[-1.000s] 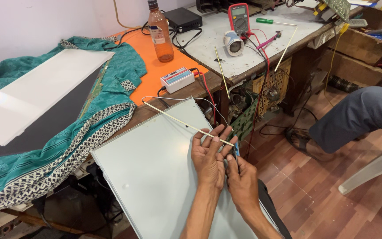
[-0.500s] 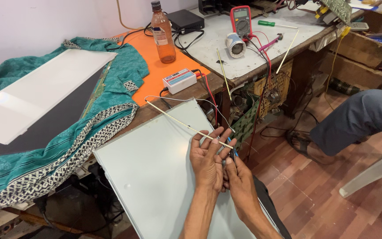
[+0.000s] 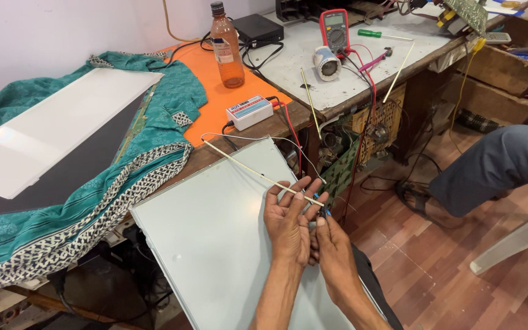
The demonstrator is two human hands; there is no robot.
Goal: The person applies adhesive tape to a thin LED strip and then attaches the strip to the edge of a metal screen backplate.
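Both hands are barely shifting: the left hand (image 3: 286, 221), fingers spread, is still propping the thin white rod-like strip (image 3: 258, 173) over the pale grey flat panel (image 3: 215, 244), while the right hand (image 3: 332, 252) keeps pinching its near end, so the handling continues.

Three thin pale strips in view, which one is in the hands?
The long strip lying diagonally over the grey panel; its near end rests across the left hand fingers, right hand beside. The other two strips lie untouched on the workbench.
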